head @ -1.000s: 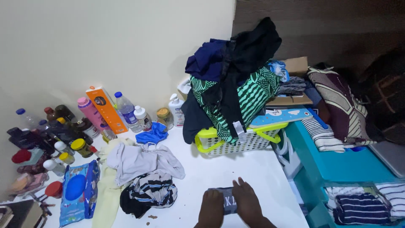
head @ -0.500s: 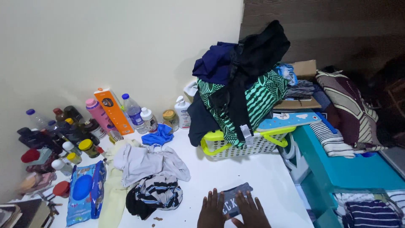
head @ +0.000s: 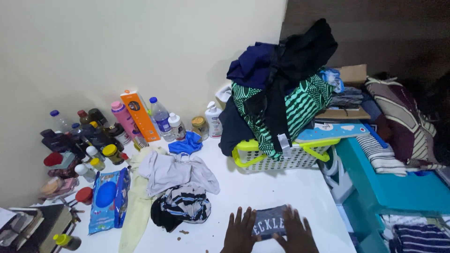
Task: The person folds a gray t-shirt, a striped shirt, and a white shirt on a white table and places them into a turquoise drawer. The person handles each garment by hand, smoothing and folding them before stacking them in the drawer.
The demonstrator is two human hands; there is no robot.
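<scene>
A small dark grey folded garment [head: 270,222] with pale lettering lies flat on the white table [head: 262,187] near its front edge. My left hand [head: 240,230] rests on its left end with fingers spread. My right hand [head: 296,230] presses on its right end, fingers apart too. Both palms lie flat on the cloth and the table; neither hand grips it.
A heap of loose clothes [head: 178,192] lies left of the hands. A white and lime laundry basket [head: 281,157] piled with garments stands behind. Bottles and jars [head: 108,136] line the wall at left, beside a blue wipes pack [head: 108,197]. Teal drawers [head: 398,192] stand at right.
The hands have slid apart from the garment's middle to its two ends, uncovering the lettering. The view has shifted left, bringing books and a bottle into the lower left corner.
</scene>
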